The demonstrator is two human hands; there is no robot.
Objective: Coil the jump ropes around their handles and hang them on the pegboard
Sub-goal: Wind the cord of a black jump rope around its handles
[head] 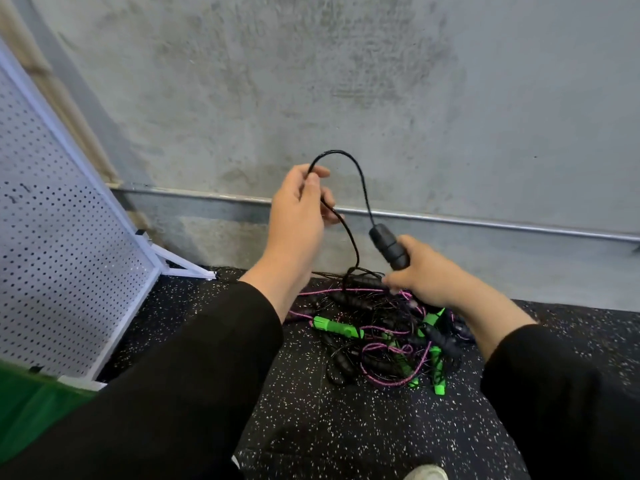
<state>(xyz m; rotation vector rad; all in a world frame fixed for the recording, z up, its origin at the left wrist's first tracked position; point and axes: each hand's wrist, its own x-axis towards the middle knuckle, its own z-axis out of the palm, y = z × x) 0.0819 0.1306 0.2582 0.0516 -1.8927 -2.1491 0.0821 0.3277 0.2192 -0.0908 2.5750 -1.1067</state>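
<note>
1. Grey concrete wall (346, 81) stands behind a black rubber floor with white specks (329, 427), and a white metal pegboard full of small holes (59, 237) leans at the far left.
2. The right hand (426, 278) is wrapped around a short black plastic jump rope handle (389, 247). The handle tilts up and to the left, with its rope end on top.
3. A thin black rope (360, 181) comes out of that top end, bends over in an arch, and runs into the left hand (298, 209).
4. The left hand pinches the rope between thumb and fingers. It sits up and to the left of the handle, near it but not touching it.
5. From the left hand the rope drops down into a tangled pile of black, pink and green jump ropes (381, 337) on the floor, just under both hands.
6. I think the next move is to bring the rope from the left hand across to the handle and wind it round. The left hand is the one nearer the pegboard.
7. The rope could snag in the pile as it gets pulled up.
</note>
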